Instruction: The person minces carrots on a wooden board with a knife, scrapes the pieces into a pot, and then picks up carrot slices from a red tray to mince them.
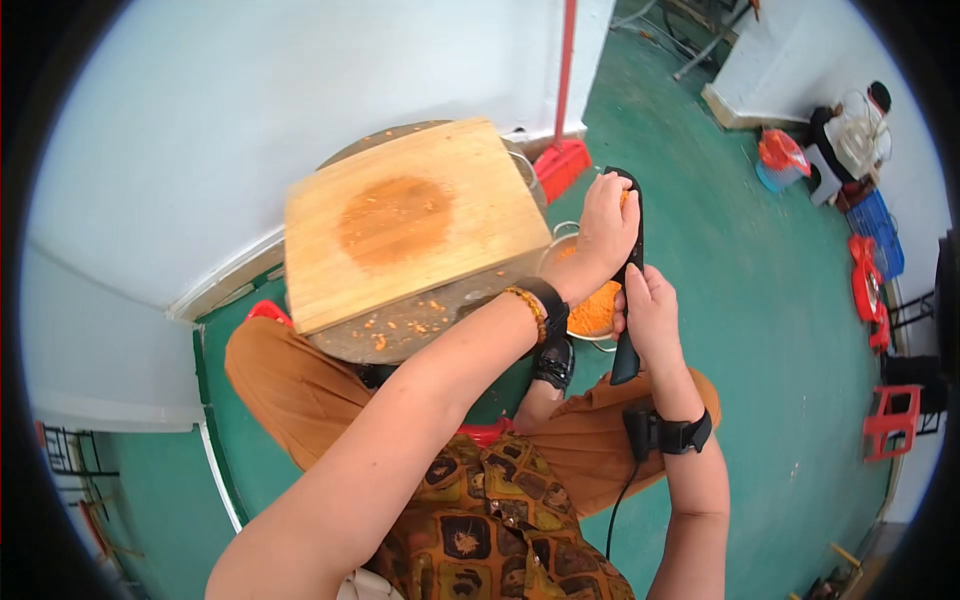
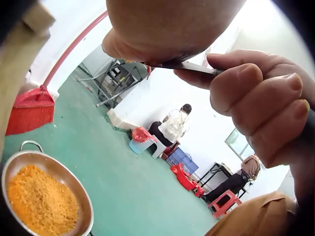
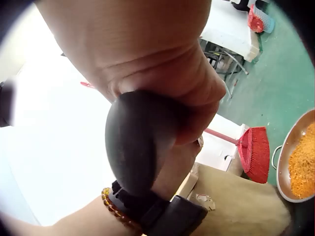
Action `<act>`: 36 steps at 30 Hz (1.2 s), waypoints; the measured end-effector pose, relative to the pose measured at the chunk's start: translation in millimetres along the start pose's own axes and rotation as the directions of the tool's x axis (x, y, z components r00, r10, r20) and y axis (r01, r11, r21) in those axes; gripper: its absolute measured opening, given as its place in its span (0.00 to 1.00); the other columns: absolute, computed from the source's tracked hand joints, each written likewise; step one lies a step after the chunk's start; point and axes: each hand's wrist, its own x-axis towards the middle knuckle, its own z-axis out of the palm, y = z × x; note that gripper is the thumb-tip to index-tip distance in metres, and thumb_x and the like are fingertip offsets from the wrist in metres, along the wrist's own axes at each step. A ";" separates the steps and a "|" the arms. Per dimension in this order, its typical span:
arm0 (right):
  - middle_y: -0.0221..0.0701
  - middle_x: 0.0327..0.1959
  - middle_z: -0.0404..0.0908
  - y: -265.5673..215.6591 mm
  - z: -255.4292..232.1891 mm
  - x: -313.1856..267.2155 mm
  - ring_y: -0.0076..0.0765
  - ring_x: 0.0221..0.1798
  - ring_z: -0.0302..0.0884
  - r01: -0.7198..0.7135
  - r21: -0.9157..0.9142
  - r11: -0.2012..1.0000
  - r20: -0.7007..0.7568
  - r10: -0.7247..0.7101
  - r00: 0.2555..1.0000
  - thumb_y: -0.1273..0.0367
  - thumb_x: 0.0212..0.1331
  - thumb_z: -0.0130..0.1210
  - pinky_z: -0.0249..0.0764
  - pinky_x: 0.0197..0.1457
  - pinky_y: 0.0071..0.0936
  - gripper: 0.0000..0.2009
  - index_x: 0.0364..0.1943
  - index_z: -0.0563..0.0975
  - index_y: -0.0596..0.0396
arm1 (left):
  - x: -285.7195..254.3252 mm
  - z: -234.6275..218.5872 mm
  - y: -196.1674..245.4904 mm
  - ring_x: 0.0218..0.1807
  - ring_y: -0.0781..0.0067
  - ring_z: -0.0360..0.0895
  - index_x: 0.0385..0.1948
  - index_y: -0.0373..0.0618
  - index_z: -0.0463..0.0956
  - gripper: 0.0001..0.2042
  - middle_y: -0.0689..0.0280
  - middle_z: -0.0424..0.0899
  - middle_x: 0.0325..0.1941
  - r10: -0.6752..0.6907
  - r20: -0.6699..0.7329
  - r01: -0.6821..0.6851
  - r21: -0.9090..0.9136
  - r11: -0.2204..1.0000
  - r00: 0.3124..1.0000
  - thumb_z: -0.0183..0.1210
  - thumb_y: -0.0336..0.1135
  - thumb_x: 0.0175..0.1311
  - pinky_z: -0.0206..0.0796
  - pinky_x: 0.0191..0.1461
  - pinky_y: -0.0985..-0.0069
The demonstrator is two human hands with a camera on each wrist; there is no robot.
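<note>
My right hand [image 1: 652,312] grips the black handle [image 3: 130,142] of a dark-bladed knife [image 1: 638,235], held upright over the floor. My left hand [image 1: 608,225] is up at the far part of the blade, its fingers bent over it, with orange bits at the fingertips. Seen from the left wrist, the blade [image 2: 189,66] is edge-on between both hands, its far end hidden by the left palm. Below the hands a two-handled metal pan [image 2: 64,176] holds finely chopped orange food [image 2: 42,204]. A wooden cutting board [image 1: 480,190] with a wet orange stain lies to the left.
The board rests on a round, worn block [image 1: 345,345] strewn with orange crumbs. A red broom [image 1: 563,168] leans at the wall. Off to the right are a seated person [image 1: 855,135], a blue basket [image 1: 780,178], a blue crate [image 1: 876,230] and a red stool [image 1: 890,422].
</note>
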 end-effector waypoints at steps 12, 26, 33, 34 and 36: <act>0.27 0.16 0.69 13.0 -73.9 42.9 0.20 0.10 0.64 -0.072 -0.043 0.996 -0.119 0.067 0.991 0.65 0.69 0.43 0.62 0.11 0.21 0.13 0.30 0.68 0.59 | -49.6 68.9 -83.0 0.41 0.46 0.76 0.29 0.37 0.76 0.13 0.48 0.80 0.34 -0.592 0.270 0.543 0.237 0.806 0.760 0.49 0.39 0.63 0.66 0.46 0.57; 0.22 0.15 0.66 1.1 -56.3 54.7 0.17 0.12 0.60 0.067 0.002 0.998 -0.106 -0.067 0.992 0.61 0.69 0.45 0.58 0.13 0.18 0.12 0.31 0.69 0.52 | -60.5 57.9 -95.7 0.38 0.58 0.78 0.30 0.38 0.76 0.09 0.53 0.81 0.32 -0.560 0.371 0.626 -0.079 0.776 0.741 0.53 0.34 0.59 0.67 0.40 0.62; 0.25 0.20 0.66 -28.3 -10.5 30.8 0.18 0.12 0.57 0.147 0.174 0.974 -0.153 -0.121 0.981 0.60 0.69 0.44 0.58 0.15 0.18 0.11 0.38 0.68 0.53 | 11.6 -18.8 -35.4 0.37 0.50 0.79 0.24 0.40 0.79 0.14 0.51 0.81 0.29 -0.408 0.313 0.433 -0.010 0.901 0.857 0.49 0.39 0.60 0.68 0.42 0.59; 0.25 0.20 0.65 -27.1 -9.1 28.7 0.18 0.13 0.57 0.174 0.206 0.963 -0.120 -0.151 0.981 0.59 0.69 0.44 0.58 0.15 0.18 0.12 0.38 0.68 0.54 | 18.8 -35.7 -25.6 0.37 0.50 0.78 0.24 0.40 0.79 0.13 0.51 0.81 0.29 -0.393 0.297 0.411 0.003 0.912 0.870 0.49 0.38 0.60 0.68 0.42 0.59; 0.25 0.21 0.66 -30.0 -2.6 27.3 0.18 0.13 0.56 0.200 0.254 0.946 -0.080 -0.186 0.979 0.59 0.69 0.44 0.57 0.16 0.18 0.12 0.38 0.68 0.54 | 35.3 -69.7 -5.6 0.37 0.50 0.78 0.23 0.40 0.78 0.12 0.51 0.81 0.29 -0.404 0.244 0.412 0.020 0.911 0.881 0.49 0.37 0.60 0.68 0.42 0.60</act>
